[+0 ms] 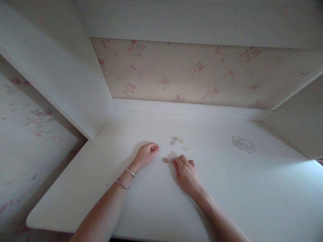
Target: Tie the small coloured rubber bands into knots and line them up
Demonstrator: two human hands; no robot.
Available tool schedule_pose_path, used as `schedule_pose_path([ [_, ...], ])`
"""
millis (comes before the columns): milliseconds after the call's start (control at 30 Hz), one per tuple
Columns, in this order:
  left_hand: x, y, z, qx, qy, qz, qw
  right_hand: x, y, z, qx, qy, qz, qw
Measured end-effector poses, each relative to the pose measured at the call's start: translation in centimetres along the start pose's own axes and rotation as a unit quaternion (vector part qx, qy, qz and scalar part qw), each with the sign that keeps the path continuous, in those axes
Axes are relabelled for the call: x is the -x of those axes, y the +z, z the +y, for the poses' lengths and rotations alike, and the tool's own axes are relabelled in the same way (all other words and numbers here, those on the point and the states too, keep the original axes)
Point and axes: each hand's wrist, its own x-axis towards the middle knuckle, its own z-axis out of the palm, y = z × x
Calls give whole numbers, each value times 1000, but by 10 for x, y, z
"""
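Desk [227, 188] open; right hand [185, 171] nr rings [176, 140].

A small pinkish ring [165, 160] lay flat on the white table, just beside several pale rings [176, 140] scattered loosely behind it.

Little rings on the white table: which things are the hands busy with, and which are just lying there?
In use:
left hand, curled beside the rings
right hand, fingertips by the small ring
cluster of small rings just beyond

Lying about:
clear plastic packet, off to the right on the white table
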Motion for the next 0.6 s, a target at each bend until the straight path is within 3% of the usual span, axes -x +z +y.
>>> schedule_pose_path([
  [200, 1, 0, 1, -3, 4, 1, 1000, 0, 0, -1, 2, -4, -5, 1000],
  [467, 2, 2, 0, -33, 6, -7, 999, -5, -11, 5, -37, 88, 36, 995],
  [600, -3, 7, 2, -66, 16, -9, 998, -6, -15, 11, -31, 101, 18, 994],
])
